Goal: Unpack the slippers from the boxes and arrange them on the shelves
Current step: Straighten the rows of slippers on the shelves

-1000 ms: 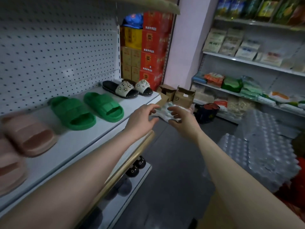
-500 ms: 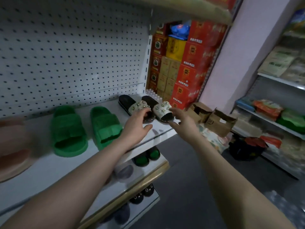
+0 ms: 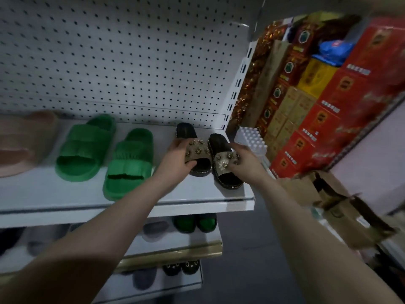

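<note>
A person's left hand (image 3: 177, 159) grips the studded strap of a black slipper (image 3: 190, 135), thumb tucked under the strap's front edge and fingers curled over its top, while the right hand (image 3: 246, 164) curls round the outer end of the matching strap on a second black slipper (image 3: 219, 143) just beside it. The two slippers lie side by side at the right end of a white shelf (image 3: 65, 194), toes toward the front edge and soles touching or nearly so; whether either is lifted off the surface cannot be told. To their left on the same shelf stand a pair of green slippers (image 3: 85, 148), and further left a pink slipper (image 3: 24, 141), blurred at the edge of the view. A white pegboard (image 3: 120, 62) backs the shelf. On the lower shelves (image 3: 186, 242), partly hidden by the forearms, sit more slippers in dark green and grey. Beyond the shelf's end, red and yellow cartons (image 3: 350, 106) are stacked high, with a white pack of bottles (image 3: 251, 139) at their foot. Open cardboard boxes (image 3: 341, 205) lie on the floor to the right.
</note>
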The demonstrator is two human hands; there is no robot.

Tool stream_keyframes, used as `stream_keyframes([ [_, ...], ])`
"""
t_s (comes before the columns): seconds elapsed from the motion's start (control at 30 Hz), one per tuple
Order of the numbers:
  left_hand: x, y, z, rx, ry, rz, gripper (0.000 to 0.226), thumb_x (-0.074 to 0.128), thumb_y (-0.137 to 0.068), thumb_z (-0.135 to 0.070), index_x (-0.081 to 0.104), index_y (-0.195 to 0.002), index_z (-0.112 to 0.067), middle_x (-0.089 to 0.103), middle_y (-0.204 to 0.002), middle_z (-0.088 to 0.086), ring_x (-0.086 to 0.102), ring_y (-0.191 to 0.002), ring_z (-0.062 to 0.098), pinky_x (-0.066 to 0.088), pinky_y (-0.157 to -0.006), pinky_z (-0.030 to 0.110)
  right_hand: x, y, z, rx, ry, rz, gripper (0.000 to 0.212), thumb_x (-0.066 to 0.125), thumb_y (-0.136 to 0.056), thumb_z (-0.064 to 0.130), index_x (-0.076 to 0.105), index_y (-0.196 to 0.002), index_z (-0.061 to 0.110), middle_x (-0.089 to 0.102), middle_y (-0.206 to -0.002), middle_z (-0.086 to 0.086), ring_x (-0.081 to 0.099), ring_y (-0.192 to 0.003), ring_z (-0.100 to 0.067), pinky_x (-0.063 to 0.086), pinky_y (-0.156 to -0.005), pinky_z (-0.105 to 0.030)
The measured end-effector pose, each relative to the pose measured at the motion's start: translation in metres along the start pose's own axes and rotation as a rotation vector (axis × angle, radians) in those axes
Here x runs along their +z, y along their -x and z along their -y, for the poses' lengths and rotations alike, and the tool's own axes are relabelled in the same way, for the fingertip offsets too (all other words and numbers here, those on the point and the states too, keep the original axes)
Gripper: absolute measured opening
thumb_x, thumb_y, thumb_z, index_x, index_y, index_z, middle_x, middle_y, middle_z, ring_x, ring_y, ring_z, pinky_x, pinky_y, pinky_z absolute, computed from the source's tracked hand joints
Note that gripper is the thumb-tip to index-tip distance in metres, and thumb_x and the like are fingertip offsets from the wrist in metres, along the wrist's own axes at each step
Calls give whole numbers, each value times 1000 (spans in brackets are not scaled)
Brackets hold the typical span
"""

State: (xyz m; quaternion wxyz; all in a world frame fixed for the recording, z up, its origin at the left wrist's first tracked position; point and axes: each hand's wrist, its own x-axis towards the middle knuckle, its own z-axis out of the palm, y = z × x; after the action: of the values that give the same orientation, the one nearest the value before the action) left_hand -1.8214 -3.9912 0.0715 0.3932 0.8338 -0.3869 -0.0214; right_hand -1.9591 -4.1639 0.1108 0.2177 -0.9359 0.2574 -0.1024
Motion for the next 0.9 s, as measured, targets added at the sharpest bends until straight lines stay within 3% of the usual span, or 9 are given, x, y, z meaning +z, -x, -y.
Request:
stream_keyframes([
  [0.1,5,-6,-1,-19,-40,-16,73,70,-83,-16,35,-147,-18,31,-151,12,49,-126,33,43,-104,37,-5,-14,-7,-33,-3,76,62,61,-85,13,46,-145,26,43,-144,-10,52,-124,-25,38,-91,-21],
  [0.27,5,-27,-7,-54,-146,63,85,74,-81,-20,27,-152,-12,27,-155,15,31,-140,33,31,-113,36,4,-23,-11,-56,1,112,56,62,-83,21,55,-138,23,54,-139,-9,53,-124,-27,43,-101,-32],
  [0.4,1,-44,-21,-115,-284,220,80,76,-78,-25,34,-145,-15,43,-144,14,49,-124,34,43,-99,36,7,-22,-11,-39,-8,107,65,51,-72,35,57,-136,28,54,-140,-8,49,-126,-31,43,-106,-38],
  [0.5,5,-49,-22,-106,-360,234,68,77,-74,-24,44,-133,-18,51,-134,11,57,-113,32,48,-92,37,9,-22,-11,-39,3,115,65,50,-71,36,56,-136,30,54,-141,-7,49,-126,-33,42,-106,-42],
  [0.63,6,-47,-23,-110,-381,201,55,68,-78,-18,46,-128,-19,51,-132,9,57,-114,31,45,-89,34,10,-25,-13,-46,13,112,56,58,-80,29,55,-136,31,55,-139,-8,49,-125,-32,42,-106,-42],
  [0.9,6,-33,-27,-94,-354,187,66,68,-72,-9,45,-132,-19,53,-130,11,56,-112,33,48,-88,34,11,-25,-14,-63,9,119,56,60,-82,28,53,-137,32,56,-135,-9,48,-126,-33,43,-101,-37],
])
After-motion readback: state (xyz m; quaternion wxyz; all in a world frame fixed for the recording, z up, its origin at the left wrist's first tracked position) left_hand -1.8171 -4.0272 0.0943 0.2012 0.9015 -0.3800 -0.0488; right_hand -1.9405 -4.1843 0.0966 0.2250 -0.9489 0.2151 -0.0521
